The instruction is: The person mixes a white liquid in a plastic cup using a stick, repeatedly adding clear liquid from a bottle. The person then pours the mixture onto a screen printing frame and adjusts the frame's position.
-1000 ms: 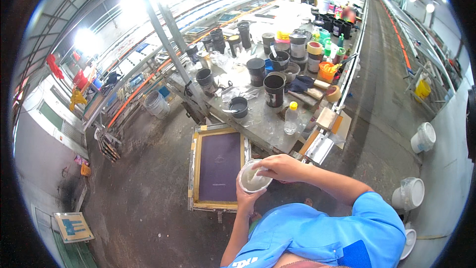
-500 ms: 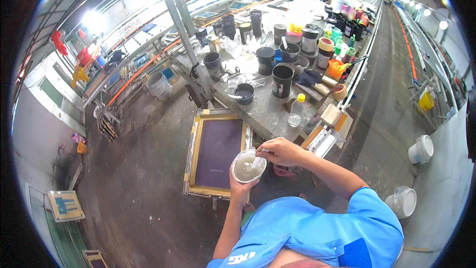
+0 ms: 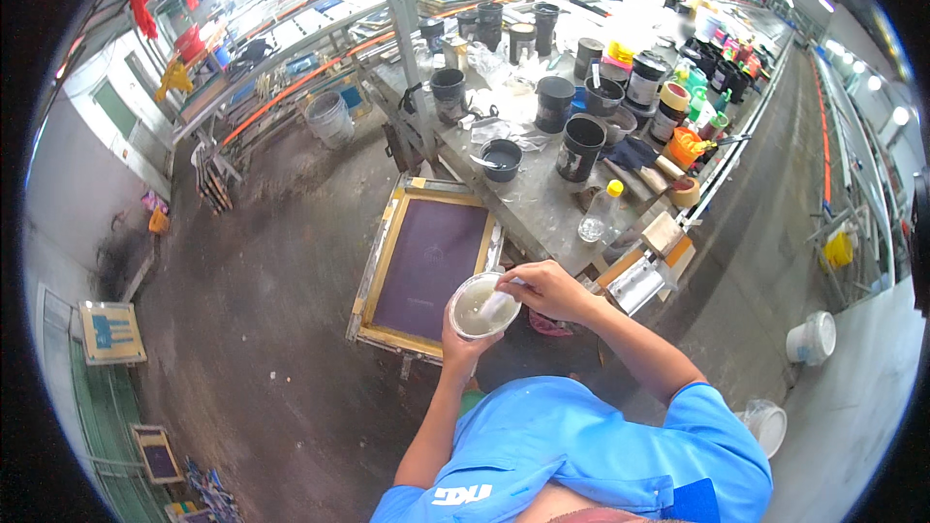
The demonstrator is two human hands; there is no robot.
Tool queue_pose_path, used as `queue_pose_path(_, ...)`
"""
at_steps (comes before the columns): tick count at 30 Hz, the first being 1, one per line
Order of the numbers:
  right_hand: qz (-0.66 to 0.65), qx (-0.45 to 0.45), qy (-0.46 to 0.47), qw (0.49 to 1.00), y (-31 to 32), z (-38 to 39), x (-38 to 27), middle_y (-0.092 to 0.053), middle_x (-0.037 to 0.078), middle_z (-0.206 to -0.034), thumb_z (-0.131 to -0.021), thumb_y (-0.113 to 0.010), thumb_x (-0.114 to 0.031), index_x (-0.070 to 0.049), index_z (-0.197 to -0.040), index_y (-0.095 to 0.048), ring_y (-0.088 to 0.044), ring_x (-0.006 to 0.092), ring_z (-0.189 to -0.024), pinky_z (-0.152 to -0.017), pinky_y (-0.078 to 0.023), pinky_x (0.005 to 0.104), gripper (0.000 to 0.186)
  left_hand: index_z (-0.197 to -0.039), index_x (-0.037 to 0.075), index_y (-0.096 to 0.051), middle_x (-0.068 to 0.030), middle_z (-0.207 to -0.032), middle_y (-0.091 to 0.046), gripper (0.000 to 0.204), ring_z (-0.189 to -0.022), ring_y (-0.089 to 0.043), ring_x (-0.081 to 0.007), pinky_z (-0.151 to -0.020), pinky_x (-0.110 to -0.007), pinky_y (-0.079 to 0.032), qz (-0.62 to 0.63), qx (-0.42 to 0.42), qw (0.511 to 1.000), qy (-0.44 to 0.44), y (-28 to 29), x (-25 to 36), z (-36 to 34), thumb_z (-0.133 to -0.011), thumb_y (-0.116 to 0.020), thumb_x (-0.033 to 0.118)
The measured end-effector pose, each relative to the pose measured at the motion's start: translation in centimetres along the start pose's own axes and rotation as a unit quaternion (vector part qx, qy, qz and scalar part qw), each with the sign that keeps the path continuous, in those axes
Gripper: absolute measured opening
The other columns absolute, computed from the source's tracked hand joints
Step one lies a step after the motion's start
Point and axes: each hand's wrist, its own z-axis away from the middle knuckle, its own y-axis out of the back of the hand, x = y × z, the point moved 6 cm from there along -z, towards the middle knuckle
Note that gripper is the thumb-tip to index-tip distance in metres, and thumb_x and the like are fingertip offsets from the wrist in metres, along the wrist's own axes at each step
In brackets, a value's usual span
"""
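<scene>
My left hand (image 3: 467, 344) is wrapped round a whitish round tub (image 3: 472, 333) and holds it up in front of my body. Inside lies a pale greyish, thick-looking mass. From above, my right hand (image 3: 539, 288) is closed on a whitish, flat-bladed spatula (image 3: 497, 304), whose lower end dips into the mass. Just beyond the tub and to its left leans a printing screen (image 3: 421, 266) with dark purple mesh and a yellowish border. A clear bottle with a yellow cap (image 3: 601, 213) stands on the table corner ahead of my right hand.
The grey worktable (image 3: 533, 203) ahead bears several black pots (image 3: 581, 147), crumpled plastic (image 3: 509, 133), a shallow dark bowl (image 3: 502, 161) and an orange container (image 3: 687, 147). A metal post (image 3: 398, 19) rises at its left. White buckets (image 3: 812, 338) stand on the right; a grey bucket (image 3: 330, 120) stands left.
My view has turned slightly, so the table and screen sit differently in the picture. Both hands keep their hold; the spatula blade has shifted a little within the tub.
</scene>
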Motion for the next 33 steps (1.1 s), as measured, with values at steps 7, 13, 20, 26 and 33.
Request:
queue_pose_path(7,0.102,0.033,0.012,0.994,1.6,-1.4,1.0,-0.074,0.015,-0.096,-0.098,-0.068,-0.015,-0.003,-0.107,-0.074,-0.072,0.034,-0.086,-0.076,-0.057,0.0408,0.016,-0.148,0.004,-0.042,-0.011,-0.142,-0.056,0.101,-0.132,-0.056,-0.0233,-0.114,-0.041,-0.045,-0.011,0.021,0.999,-0.032,1.4,-0.3,0.2,-0.063,-0.097,0.004)
queue_pose_path(13,0.016,0.011,0.041,0.999,-1.3,-0.9,0.7,-0.074,0.017,-0.096,-0.097,-0.069,-0.012,-0.004,-0.11,-0.074,-0.072,0.0345,-0.084,-0.075,-0.057,0.0412,0.017,-0.146,0.003,-0.043,-0.0118,-0.143,-0.055,0.103,-0.132,-0.056,-0.0239,-0.114,-0.041,-0.045,-0.027,0.021,0.999,-0.04,1.4,-2.0,0.1,-0.061,-0.1,0.011)
queue_pose_path(20,0.109,0.026,-0.003,0.994,1.4,-1.6,0.6,-0.074,0.018,-0.096,-0.097,-0.067,-0.013,-0.002,-0.102,-0.074,-0.072,0.0377,-0.085,-0.077,-0.058,0.0427,0.014,-0.147,0.004,-0.042,-0.0109,-0.142,-0.056,0.102,-0.133,-0.055,-0.0236,-0.115,-0.041,-0.045,-0.032,0.049,0.998,-0.026,1.6,0.1,0.3,-0.062,-0.098,0.006)
queue_pose_path(26,-0.01,0.044,0.022,0.999,-0.9,-1.1,1.0,-0.075,0.016,-0.096,-0.095,-0.07,-0.008,-0.004,-0.11,-0.076,-0.074,0.0311,-0.085,-0.075,-0.057,0.0383,0.016,-0.15,0.004,-0.038,-0.0109,-0.145,-0.052,0.102,-0.135,-0.053,-0.0238,-0.117,-0.04,-0.043,-0.055,0.024,0.996,-0.06,1.4,-1.0,0.0,-0.066,-0.096,0.007)
queue_pose_path(33,0.066,0.008,-0.038,0.997,0.9,-1.7,0.5,-0.075,0.019,-0.094,-0.094,-0.07,-0.011,-0.002,-0.101,-0.076,-0.075,0.0343,-0.085,-0.075,-0.059,0.0403,0.013,-0.148,0.005,-0.04,-0.0105,-0.143,-0.054,0.102,-0.132,-0.055,-0.0236,-0.116,-0.041,-0.044,-0.036,0.054,0.996,-0.054,1.8,-0.5,0.0,-0.064,-0.096,0.004)
